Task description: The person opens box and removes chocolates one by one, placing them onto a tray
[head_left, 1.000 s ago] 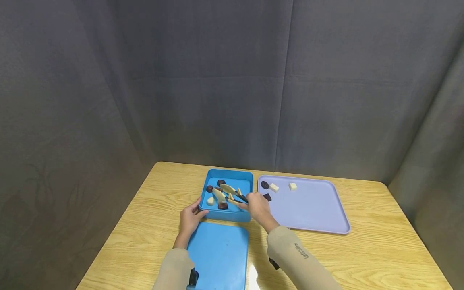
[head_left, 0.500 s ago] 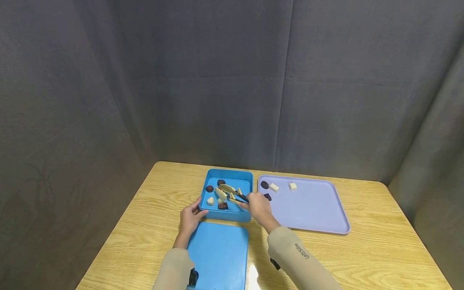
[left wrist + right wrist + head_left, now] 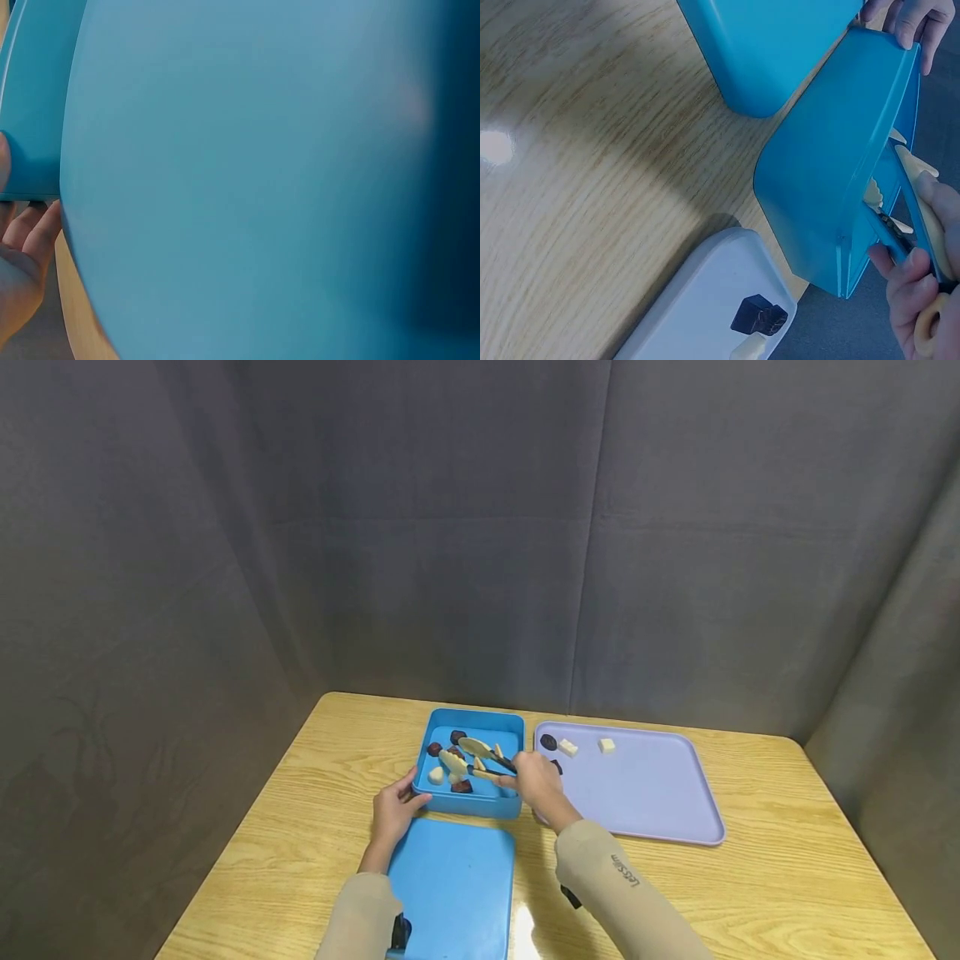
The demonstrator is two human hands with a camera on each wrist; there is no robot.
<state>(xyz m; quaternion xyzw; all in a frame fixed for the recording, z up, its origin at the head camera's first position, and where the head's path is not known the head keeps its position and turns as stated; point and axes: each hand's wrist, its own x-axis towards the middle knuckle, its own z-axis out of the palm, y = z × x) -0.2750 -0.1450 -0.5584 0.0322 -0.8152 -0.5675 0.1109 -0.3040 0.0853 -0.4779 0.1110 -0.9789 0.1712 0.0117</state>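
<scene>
My right hand [image 3: 538, 781] grips a pair of cream-and-black tongs [image 3: 480, 760], whose heads reach into a blue box [image 3: 472, 806] and stand apart. A brown chocolate-like piece [image 3: 454, 750] shows beside the tong heads; whether they touch it I cannot tell. Other brown pieces [image 3: 461, 786] and a pale piece [image 3: 436, 775] lie on the box floor. My left hand [image 3: 393, 814] holds the box's near left corner, thumb on the front wall and fingers at the side. In the right wrist view the box wall hides most of the inside.
A blue lid [image 3: 453, 885] lies flat in front of the box. To the right, a lilac tray [image 3: 637, 793] bears dark pieces [image 3: 548, 742] and white pieces [image 3: 607, 745]. Grey curtains [image 3: 450, 543] stand behind the wooden table [image 3: 795, 852].
The tong heads come closer together half a second ago and stand wider apart now, with the brown piece showing again. My left hand and the box stay put.
</scene>
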